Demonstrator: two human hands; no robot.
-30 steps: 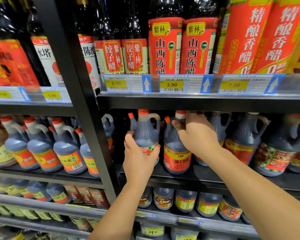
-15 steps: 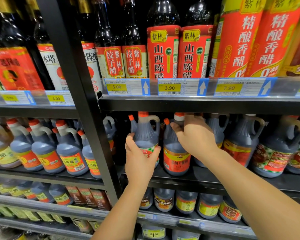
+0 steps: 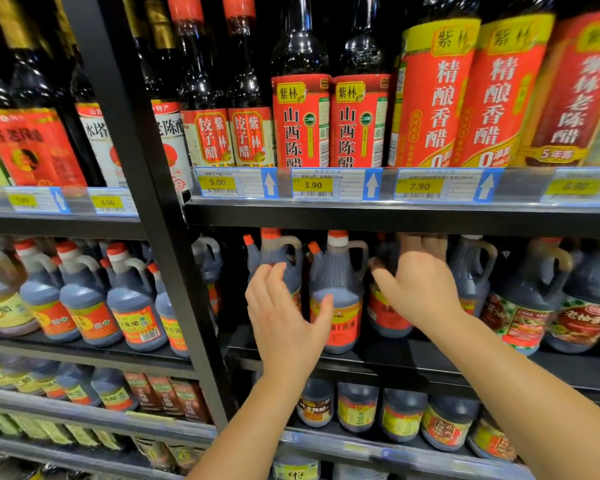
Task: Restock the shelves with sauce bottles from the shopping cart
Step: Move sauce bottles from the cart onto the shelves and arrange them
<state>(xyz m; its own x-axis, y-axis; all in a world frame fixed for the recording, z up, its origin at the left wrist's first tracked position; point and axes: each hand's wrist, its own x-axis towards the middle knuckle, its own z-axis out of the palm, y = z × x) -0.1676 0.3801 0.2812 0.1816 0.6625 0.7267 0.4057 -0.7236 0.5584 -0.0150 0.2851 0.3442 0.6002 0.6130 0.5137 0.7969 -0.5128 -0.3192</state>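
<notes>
Head view: a dark sauce jug (image 3: 383,306) stands on the middle shelf (image 3: 378,358), at 3 o'clock of a red-capped jug (image 3: 336,289). The right hand (image 3: 420,289) curls its fingers round the dark jug's shoulder. At 9 o'clock the left hand (image 3: 284,323) hovers before the leftmost jug (image 3: 278,258), fingers spread, holding nothing. Price tags (image 3: 336,184) run along at 12 o'clock.
</notes>
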